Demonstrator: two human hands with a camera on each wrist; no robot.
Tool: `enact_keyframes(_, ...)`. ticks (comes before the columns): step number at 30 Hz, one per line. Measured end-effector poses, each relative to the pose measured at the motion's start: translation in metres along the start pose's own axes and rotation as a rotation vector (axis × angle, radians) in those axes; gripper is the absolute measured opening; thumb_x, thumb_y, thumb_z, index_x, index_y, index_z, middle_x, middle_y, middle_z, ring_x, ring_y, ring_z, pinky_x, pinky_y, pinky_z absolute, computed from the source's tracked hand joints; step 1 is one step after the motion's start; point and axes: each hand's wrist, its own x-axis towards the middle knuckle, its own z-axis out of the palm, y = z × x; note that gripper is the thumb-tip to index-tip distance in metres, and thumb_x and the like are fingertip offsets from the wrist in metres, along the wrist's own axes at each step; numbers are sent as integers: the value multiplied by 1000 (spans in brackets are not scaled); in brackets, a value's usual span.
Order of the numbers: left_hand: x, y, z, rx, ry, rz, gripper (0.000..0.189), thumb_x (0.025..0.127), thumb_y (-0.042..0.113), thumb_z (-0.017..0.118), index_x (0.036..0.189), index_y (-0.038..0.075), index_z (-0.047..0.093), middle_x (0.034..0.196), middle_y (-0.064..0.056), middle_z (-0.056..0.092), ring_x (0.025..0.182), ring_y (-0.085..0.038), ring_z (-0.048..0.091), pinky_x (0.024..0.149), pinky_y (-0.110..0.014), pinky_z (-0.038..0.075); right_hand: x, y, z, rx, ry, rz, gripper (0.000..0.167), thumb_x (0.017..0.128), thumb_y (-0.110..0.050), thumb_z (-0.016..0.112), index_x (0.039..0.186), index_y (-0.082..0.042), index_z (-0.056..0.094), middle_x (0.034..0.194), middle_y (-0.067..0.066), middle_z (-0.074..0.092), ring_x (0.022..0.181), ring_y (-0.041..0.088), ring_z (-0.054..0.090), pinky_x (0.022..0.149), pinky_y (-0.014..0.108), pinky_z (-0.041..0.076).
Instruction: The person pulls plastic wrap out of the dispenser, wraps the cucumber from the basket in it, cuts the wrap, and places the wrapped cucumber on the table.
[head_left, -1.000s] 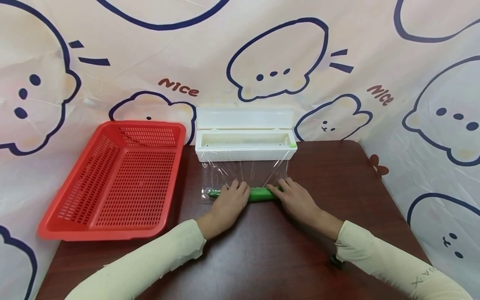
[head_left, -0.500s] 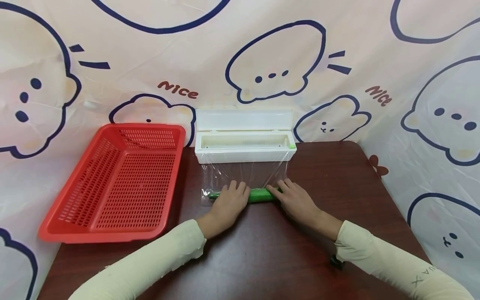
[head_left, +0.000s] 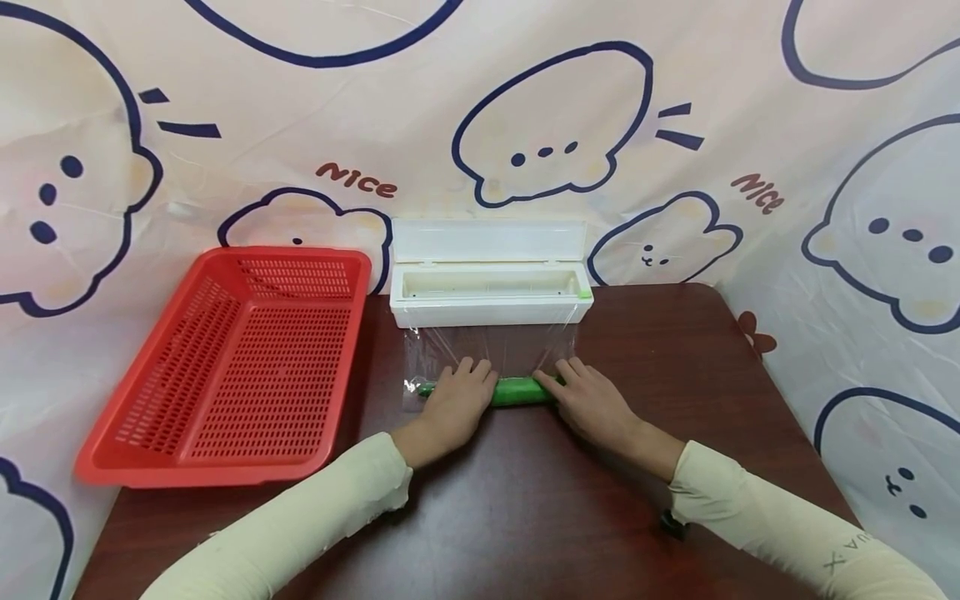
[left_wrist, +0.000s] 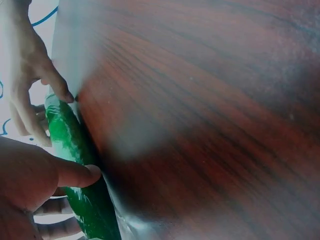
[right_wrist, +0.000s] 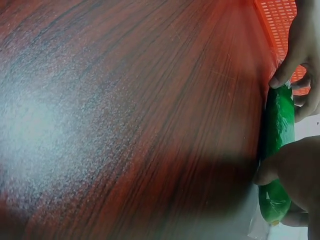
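Green, seemingly film-wrapped cucumber (head_left: 519,392): left hand (head_left: 459,402) and right hand (head_left: 597,405) pinch it.

Cucumber: a long, glossy green cucumber (head_left: 520,392), slim and rounded, with a pale spot on its right end.
Its pose: lying flat on the dark red-brown wooden bench (head_left: 510,517), lengthwise left to right, roughly parallel to the open white plastic box (head_left: 491,314) and well in front of it.
Its hold: left fingers (head_left: 468,372) and right fingers (head_left: 576,370) grip it, thumbs on the near side.
Film: a sheet of clear, shiny plastic film (head_left: 513,346), stretched from the box's front to the cucumber, clinging there in wrinkles and jutting past its left tip.
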Motion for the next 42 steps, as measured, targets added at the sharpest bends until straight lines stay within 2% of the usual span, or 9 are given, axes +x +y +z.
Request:
enact_keyframes(7, 2, -3, -2, -122, 36, -1, 35, 80, -5, 73, 113, 4, 68, 108, -8, 64, 97, -28, 57, 71, -40, 52, 1, -1, 1, -22, 11, 9, 53, 86, -9, 70, 138, -15, 63, 104, 9, 58, 90, 25, 54, 70, 34, 52)
enact_keyframes(10, 2, -4, -2, -141, 40, -2, 36, 77, -4, 76, 112, 4, 68, 107, -9, 64, 96, -29, 57, 70, -41, 52, 2, -1, 2, -17, 8, 18, 53, 86, -8, 69, 138, -15, 63, 105, 9, 59, 91, 25, 54, 69, 34, 52)
enact_keyframes(14, 3, -4, -1, -128, 26, -6, 37, 79, 0, 76, 115, 4, 66, 109, -10, 64, 96, -28, 57, 71, -41, 53, 4, 0, 3, -16, 12, 18, 51, 86, -8, 68, 137, -15, 64, 106, 9, 59, 91, 26, 55, 70, 35, 52)
enact_keyframes(21, 1, -1, -1, -82, 6, -27, 43, 84, 16, 75, 123, 6, 59, 114, -10, 62, 100, -27, 56, 74, -41, 54, 6, 2, 3, -9, 3, 17, 51, 86, -9, 67, 136, -13, 63, 107, 11, 60, 95, 28, 56, 73, 36, 53)
enact_keyframes(28, 3, 2, 5, -17, -19, -47, 41, 87, 5, 70, 126, 9, 57, 116, -11, 59, 104, -28, 55, 77, -40, 53, 7, 1, 2, -1, -4, 13, 51, 85, -8, 67, 136, -12, 63, 107, 11, 60, 95, 29, 56, 72, 36, 53)
enact_keyframes(36, 8, 4, 7, -25, -22, -79, 31, 90, 2, 68, 118, 9, 59, 111, -10, 57, 102, -27, 54, 76, -40, 52, 9, -1, 3, 21, -15, 34, 53, 84, -6, 66, 137, -11, 63, 108, 12, 61, 96, 29, 57, 72, 38, 54)
enact_keyframes(42, 10, 4, 2, -69, -15, -90, 27, 90, 1, 68, 116, 7, 62, 111, -11, 58, 104, -29, 55, 78, -41, 52, 11, 0, 0, 70, -52, 95, 56, 81, -7, 70, 136, -13, 64, 108, 12, 61, 95, 30, 56, 73, 39, 54)
